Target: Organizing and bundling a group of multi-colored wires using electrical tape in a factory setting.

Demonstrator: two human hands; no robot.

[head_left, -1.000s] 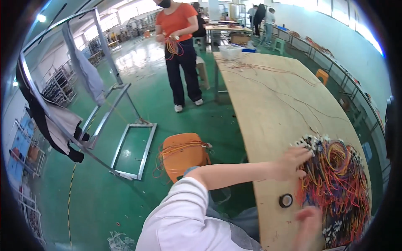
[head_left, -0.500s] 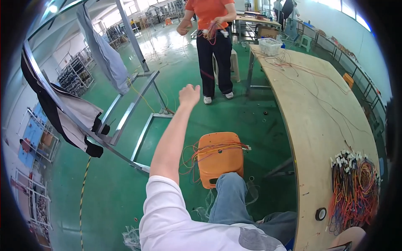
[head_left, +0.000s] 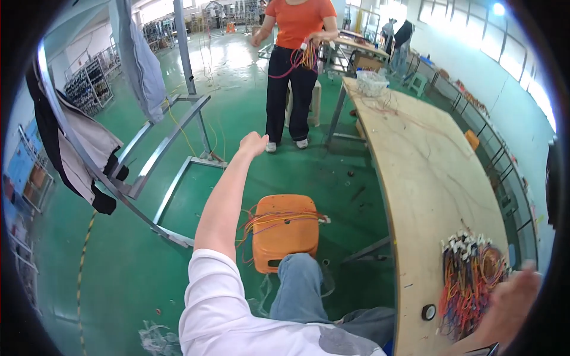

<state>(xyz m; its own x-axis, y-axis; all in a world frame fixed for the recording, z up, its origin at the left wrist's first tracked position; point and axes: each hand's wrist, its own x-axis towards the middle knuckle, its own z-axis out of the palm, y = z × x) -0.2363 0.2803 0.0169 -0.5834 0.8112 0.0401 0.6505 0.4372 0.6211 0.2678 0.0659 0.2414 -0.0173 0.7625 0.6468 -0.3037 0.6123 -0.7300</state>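
My left arm stretches forward over the floor, and my left hand (head_left: pixel 254 143) is closed, with nothing seen in it. It is in the air, touching nothing visible. At the lower right my right hand (head_left: pixel 515 296) is smeared by motion, so its fingers are unclear. It is beside a large bundle of wire harnesses (head_left: pixel 469 279) with white connectors, lying on the wooden table (head_left: pixel 427 172). Several red, yellow and orange wires (head_left: pixel 279 218) lie across an orange plastic stool (head_left: pixel 285 237) in front of my knee.
Ahead stands a person in an orange top (head_left: pixel 300 24), holding a coil of coloured wires (head_left: pixel 304 58). A roll of black tape (head_left: pixel 428 312) is near the table's left edge. At the far end is a clear plastic box (head_left: pixel 372 83). Left is a metal frame (head_left: pixel 172 133) with hung jackets (head_left: pixel 77 130).
The view has turned right. My right hand has risen into view beside the harness bundle. My left arm remains outstretched. The person ahead now holds the wires at one hip.
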